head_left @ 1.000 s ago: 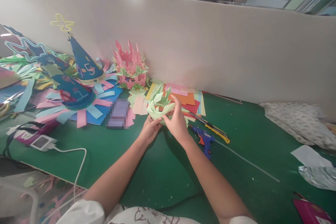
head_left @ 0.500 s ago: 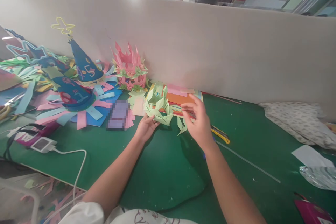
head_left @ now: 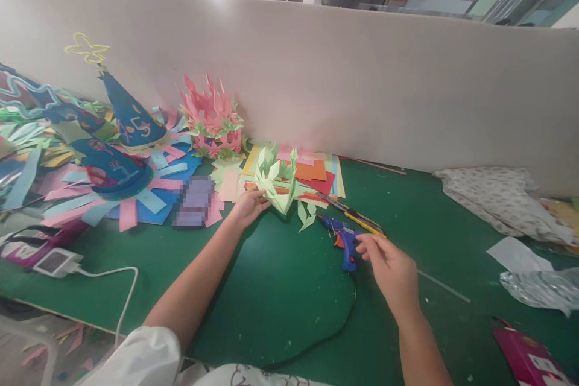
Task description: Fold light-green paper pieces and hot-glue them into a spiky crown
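Note:
My left hand [head_left: 251, 207] is closed on the lower left edge of a pale green folded-paper crown [head_left: 281, 190], which has pointed tips around its rim. Beside a blue hot glue gun [head_left: 347, 242] with an orange trigger is my right hand [head_left: 389, 262]. Its fingers are bent and slightly apart, with the fingertips at the gun's rear; whether they touch it I cannot tell. The glue gun lies on the green table. A small pale green folded-paper leaf piece [head_left: 307, 215] rests between the crown and the gun's nozzle.
Behind the gun lies a yellow utility knife [head_left: 365, 223]. Coloured paper sheets [head_left: 332, 175] are stacked behind the crown. A pink paper crown [head_left: 212, 120] and blue cone hats [head_left: 131, 111] stand left. A clear glue stick [head_left: 446, 286] lies right. A low partition [head_left: 384, 90] backs the table.
My right hand has moved down and right from beside the crown to the glue gun, uncovering the gun and knife. The left hand keeps the crown, which has turned slightly. The view has shifted right.

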Available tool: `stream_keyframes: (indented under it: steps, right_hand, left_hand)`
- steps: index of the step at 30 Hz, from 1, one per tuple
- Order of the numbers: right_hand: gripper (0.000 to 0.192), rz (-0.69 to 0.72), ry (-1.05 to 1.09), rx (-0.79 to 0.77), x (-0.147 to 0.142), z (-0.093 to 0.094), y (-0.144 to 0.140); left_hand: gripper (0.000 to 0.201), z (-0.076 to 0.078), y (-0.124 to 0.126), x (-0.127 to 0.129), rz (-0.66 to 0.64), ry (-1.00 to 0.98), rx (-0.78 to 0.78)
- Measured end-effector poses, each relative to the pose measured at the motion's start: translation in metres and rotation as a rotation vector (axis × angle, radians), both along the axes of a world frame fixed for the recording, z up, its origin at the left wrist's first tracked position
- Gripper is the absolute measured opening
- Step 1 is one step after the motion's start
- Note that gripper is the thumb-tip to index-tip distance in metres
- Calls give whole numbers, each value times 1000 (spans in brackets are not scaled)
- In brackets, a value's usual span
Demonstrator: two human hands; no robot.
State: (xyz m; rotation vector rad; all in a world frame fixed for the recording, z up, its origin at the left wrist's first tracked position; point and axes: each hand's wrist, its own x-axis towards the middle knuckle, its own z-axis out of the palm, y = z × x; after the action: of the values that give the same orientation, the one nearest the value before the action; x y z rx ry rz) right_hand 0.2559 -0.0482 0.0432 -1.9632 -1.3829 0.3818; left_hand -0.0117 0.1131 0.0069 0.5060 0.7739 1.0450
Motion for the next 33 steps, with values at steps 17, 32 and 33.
stream_keyframes:
  steps: [17, 32, 33]
  right_hand:
    - [37, 41, -129, -452, -1, -26, 8]
    - [53, -151, 662, -76, -4, -46, 9]
    - [54, -160, 692, -62, -5, -45, 10]
  left_hand:
    - [17, -16, -62, -14, 714, 457, 327]
    - [23, -5, -81, 67, -139, 947, 987]
    - [22, -7, -80, 74, -175, 987, 1006]
